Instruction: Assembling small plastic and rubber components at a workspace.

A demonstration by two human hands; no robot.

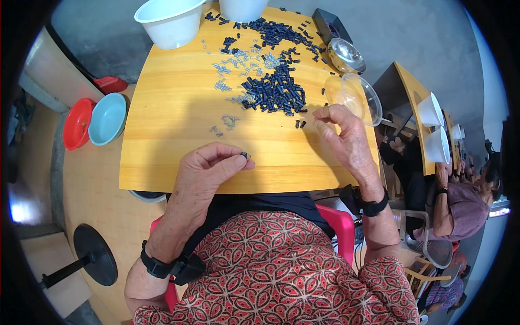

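Note:
My left hand (208, 165) is closed in a pinch near the table's front edge, with a small black cylindrical plastic part (245, 155) between thumb and fingertips. My right hand (346, 138) hangs over the right side of the table, thumb and fingers drawn together; whether anything small is in them I cannot make out. Just beyond it lies a heap of black plastic parts (276, 92), with a few loose ones (300, 124) beside my right fingertips. Small silver metal pieces, perhaps screws (229, 122), lie scattered ahead of my left hand.
Two white tubs (169, 24) stand at the table's far edge. A second black heap (279, 32) lies at the back. At right are a clear plastic bowl (371, 100), a metal bowl (346, 54) and a dark tray (331, 26). Red and blue basins (108, 119) stand left; people sit right.

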